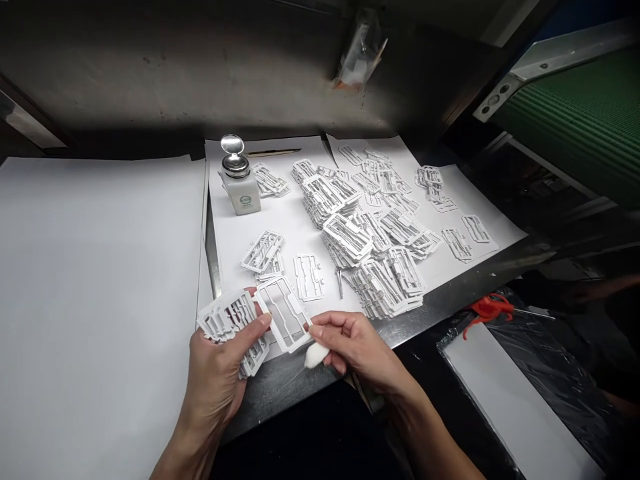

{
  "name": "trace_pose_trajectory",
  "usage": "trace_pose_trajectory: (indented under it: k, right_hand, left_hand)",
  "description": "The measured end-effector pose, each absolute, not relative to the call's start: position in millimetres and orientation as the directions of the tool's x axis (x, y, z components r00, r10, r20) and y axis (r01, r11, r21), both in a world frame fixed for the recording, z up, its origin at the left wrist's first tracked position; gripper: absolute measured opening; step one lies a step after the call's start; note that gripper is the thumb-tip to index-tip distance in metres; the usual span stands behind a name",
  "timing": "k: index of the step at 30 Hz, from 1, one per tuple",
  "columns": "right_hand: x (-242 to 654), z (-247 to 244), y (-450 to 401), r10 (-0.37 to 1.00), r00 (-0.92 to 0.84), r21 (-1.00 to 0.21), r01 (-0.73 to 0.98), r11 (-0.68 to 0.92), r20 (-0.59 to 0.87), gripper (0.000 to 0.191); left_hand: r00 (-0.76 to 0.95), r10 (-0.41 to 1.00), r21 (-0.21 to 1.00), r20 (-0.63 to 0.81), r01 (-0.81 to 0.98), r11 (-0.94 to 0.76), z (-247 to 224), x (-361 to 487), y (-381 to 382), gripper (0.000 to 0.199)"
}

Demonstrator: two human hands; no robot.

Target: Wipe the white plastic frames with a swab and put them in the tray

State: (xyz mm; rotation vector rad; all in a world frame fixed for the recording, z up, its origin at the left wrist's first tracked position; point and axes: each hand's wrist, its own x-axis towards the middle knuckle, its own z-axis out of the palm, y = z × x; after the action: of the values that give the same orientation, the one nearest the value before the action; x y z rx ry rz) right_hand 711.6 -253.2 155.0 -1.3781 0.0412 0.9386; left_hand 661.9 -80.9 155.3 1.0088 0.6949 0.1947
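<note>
The left hand (213, 383) and right hand (353, 347) are bare, both forearms (175, 457) too.

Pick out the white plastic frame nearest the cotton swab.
The lone frame at the left hand's thumb, held apart from the stack in that hand, just above the swab in the right hand.

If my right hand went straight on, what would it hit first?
Probably the white plastic frame your left hand holds; the cotton swab in your right hand sits almost against its edge, though depth is unclear.
</note>
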Motion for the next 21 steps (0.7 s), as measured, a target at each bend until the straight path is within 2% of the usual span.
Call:
trace_pose_trajectory:
  k: [7, 10, 12, 14, 16, 21]
  right_hand:
    - [698, 166, -265, 0.336, 0.859, -0.920, -0.386, -0.072, -0.387, 0.020]
    - [687, 169, -253, 0.325, 0.931, -0.980, -0.124, -0.155, -0.169, 0.015]
    - [681, 168, -246, 0.397, 0.917, -0.971, 0.111, -0.211, 0.018, 0.015]
    - [680, 166, -245, 0.430, 0.895, -0.941, 0.242, -0.237, 0.122, 0.017]
    - [684, 163, -248, 0.383, 0.915, -0.927, 0.250, -0.280, 0.131, 0.016]
    - [695, 156, -260, 0.241, 0.970, -0.922, 0.122, -0.366, 0.033, 0.010]
  left_hand:
    - [0.742, 0.511, 0.861, -0.433, 0.173, 0.479, 152, 657, -80, 0.042]
    - [0.741, 0.537, 0.883, -0.402, 0.161, 0.440, 154, 656, -82, 0.039]
    - [0.741, 0.542, 0.888, -0.397, 0.160, 0.432, 155, 655, -83, 0.037]
    - [0.737, 0.543, 0.885, -0.404, 0.163, 0.437, 156, 654, -82, 0.037]
    - [0.731, 0.540, 0.876, -0.417, 0.164, 0.454, 155, 654, -81, 0.038]
    - [0.718, 0.547, 0.863, -0.431, 0.151, 0.481, 154, 654, -81, 0.042]
